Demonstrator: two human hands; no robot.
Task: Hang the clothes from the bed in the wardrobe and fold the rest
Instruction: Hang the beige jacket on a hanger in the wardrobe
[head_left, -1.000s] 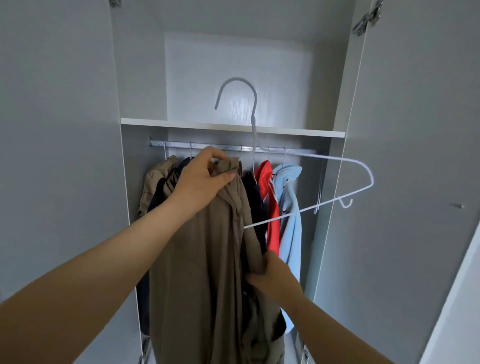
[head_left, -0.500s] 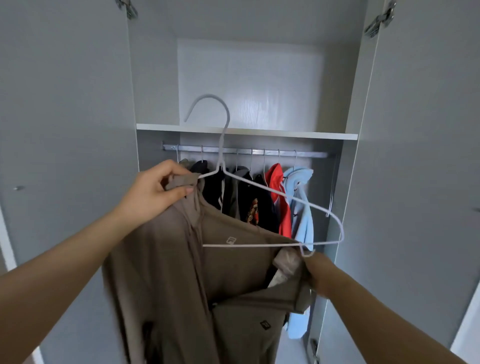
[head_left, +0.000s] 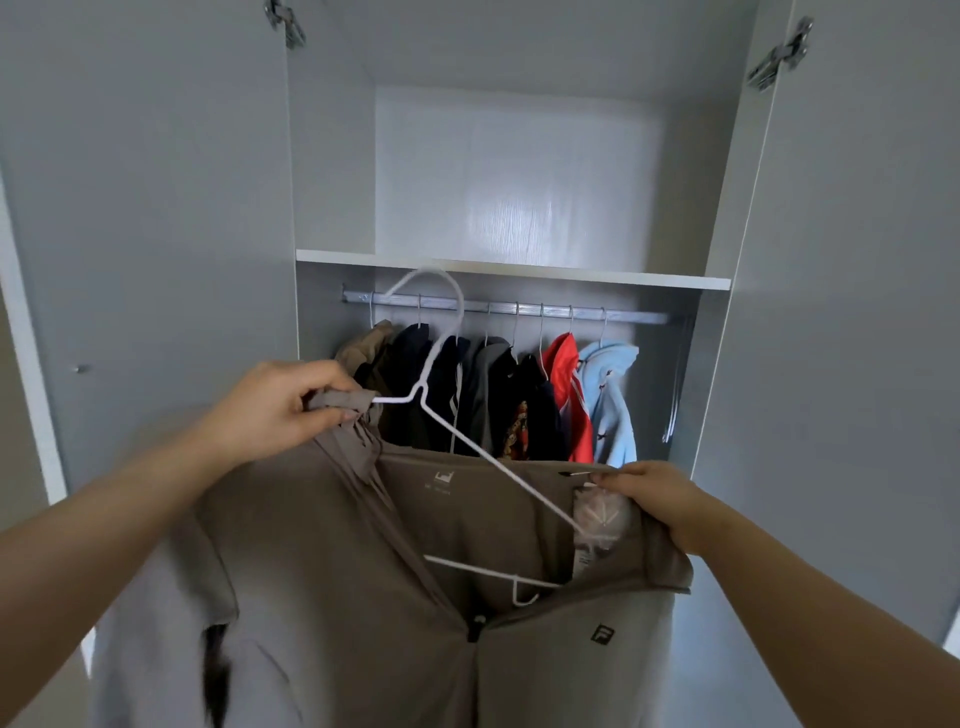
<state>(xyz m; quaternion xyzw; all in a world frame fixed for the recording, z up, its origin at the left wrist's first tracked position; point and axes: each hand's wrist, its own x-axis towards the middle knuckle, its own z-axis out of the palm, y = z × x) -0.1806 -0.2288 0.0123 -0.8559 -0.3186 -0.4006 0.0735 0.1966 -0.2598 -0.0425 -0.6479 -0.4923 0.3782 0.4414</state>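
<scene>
Left hand (head_left: 280, 410) pinches one shoulder of the brown jacket (head_left: 337, 571). Right hand (head_left: 652, 493) grips the other side. A white hanger (head_left: 498, 461) sits partly inside it, in front of the open wardrobe (head_left: 156, 208).

Inside the wardrobe (head_left: 519, 182), a metal rail (head_left: 639, 315) runs just under a white shelf (head_left: 519, 270). Along it hang, left to right, a tan garment (head_left: 369, 345), a navy garment (head_left: 410, 364), a grey garment (head_left: 488, 374), a black garment (head_left: 530, 395) with a patterned patch, a red jacket (head_left: 569, 374) and a light-blue hoodie (head_left: 610, 379). Bare hangers (head_left: 675, 384) dangle at the rail's right end. A left hinge (head_left: 284, 23) and a right hinge (head_left: 779, 52) sit up high, and a small knob (head_left: 79, 369) shows at far left.
</scene>
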